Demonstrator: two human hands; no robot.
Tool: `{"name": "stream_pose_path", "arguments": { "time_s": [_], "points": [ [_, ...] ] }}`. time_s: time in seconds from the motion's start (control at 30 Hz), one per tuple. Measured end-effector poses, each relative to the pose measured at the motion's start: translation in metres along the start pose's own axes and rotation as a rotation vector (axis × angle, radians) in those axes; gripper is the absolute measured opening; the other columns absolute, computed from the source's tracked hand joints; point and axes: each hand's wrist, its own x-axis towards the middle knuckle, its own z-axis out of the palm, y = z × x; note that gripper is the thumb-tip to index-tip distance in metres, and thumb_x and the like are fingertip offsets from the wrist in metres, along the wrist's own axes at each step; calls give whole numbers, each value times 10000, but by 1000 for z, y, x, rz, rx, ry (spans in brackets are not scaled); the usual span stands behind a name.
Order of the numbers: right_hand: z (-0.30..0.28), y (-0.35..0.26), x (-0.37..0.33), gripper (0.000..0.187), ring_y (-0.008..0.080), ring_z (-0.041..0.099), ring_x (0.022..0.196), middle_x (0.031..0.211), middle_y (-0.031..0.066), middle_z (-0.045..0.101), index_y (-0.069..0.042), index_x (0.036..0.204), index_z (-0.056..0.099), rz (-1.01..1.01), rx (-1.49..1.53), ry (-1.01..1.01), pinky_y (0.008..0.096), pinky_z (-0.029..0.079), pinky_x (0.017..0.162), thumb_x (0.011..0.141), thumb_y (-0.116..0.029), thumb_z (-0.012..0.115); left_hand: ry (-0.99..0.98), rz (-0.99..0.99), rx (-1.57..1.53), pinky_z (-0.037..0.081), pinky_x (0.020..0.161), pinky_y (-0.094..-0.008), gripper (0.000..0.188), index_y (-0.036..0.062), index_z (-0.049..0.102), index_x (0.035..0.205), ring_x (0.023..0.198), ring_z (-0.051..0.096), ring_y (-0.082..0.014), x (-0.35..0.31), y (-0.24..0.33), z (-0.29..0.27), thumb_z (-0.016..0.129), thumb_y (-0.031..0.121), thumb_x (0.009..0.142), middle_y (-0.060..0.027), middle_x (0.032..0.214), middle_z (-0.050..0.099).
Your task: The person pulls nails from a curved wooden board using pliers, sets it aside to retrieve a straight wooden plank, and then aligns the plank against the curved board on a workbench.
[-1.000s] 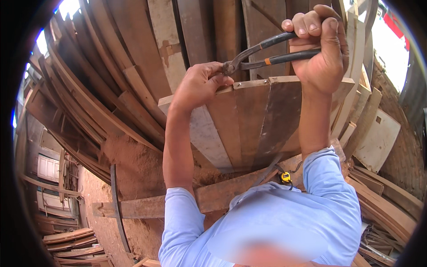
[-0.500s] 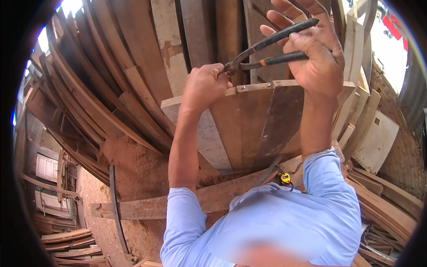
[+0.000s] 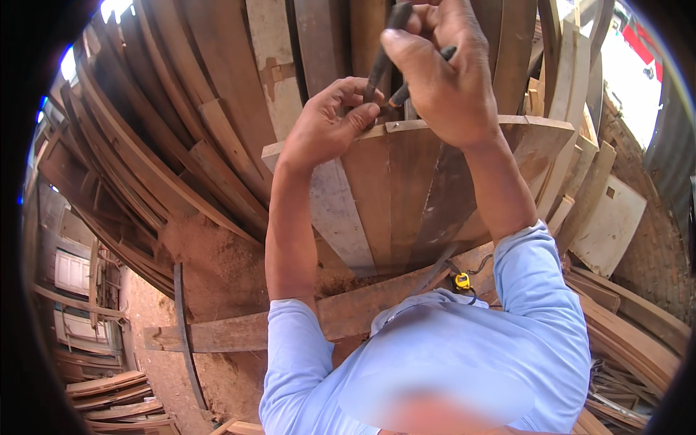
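My right hand [image 3: 453,83] is closed around a pair of pincers [image 3: 378,61] with black handles, one of which carries an orange band. The handles point down and left, and my left fingertips hide the jaws. Closed in a pinch beside the jaws, my left hand [image 3: 326,123] has its thumb and forefinger together; what they hold is hidden. Both hands are above the top edge of a wide wooden panel [image 3: 413,181] made of several boards in different browns and grey. A small bit of metal shows on that edge, between the hands.
Long planks [image 3: 210,145] lean in a row behind the panel and to the left. A wooden beam [image 3: 239,333] lies across sawdust [image 3: 203,250], crossed by a dark strip [image 3: 185,333]. A yellow tape measure [image 3: 462,280] hangs at my waist. Stacked timber [image 3: 631,326] fills the right.
My right hand has moved left and down, swinging the pincers' handles steeper. It has closed from spread fingers to a grip. My left hand stays near the panel's edge, its fingers shifted.
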Motion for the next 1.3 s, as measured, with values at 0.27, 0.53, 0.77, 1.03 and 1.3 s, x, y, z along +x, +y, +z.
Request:
{"name": "stream_pose_path", "arguments": {
  "time_s": [0.27, 0.53, 0.77, 1.03, 1.3],
  "points": [
    [-16, 10, 20, 386, 32, 338, 455, 589, -64, 370, -21, 1227, 513, 88, 361, 11, 216, 284, 396, 1029, -351, 543, 225, 0, 93, 535, 776, -249, 201, 103, 637, 1125, 914, 573, -47, -5, -3, 6, 626, 253, 993, 48, 963, 611],
    [-38, -11, 22, 355, 43, 308, 425, 566, -59, 342, -53, 1236, 580, 58, 377, 43, 219, 264, 382, 1043, -342, 510, 136, -45, -93, 534, 727, -227, 197, 123, 657, 1128, 863, 644, -71, -9, 8, 9, 653, 247, 976, 37, 918, 659],
    [-45, 12, 14, 322, 49, 315, 430, 573, -51, 347, -54, 1220, 592, 128, 409, 84, 228, 277, 382, 1046, -312, 510, -5, -82, 17, 537, 742, -232, 199, 110, 643, 1148, 839, 640, -70, -3, 12, 13, 608, 242, 1004, 24, 909, 652],
    [-59, 30, 22, 340, 57, 376, 479, 625, -42, 401, -50, 1260, 574, 102, 520, -13, 233, 335, 434, 1040, -304, 523, -19, -117, 171, 528, 730, -232, 244, 100, 629, 1137, 761, 577, -63, 10, 14, 21, 521, 298, 1044, 19, 906, 599],
    [-63, 39, 45, 518, 111, 573, 878, 1007, 17, 606, -5, 1404, 474, 52, 580, -151, 282, 477, 826, 1021, -344, 553, -29, -162, 434, 439, 714, -238, 285, 100, 641, 1149, 771, 496, -80, 9, 29, 33, 496, 325, 1052, 16, 832, 566]
  ]
}}
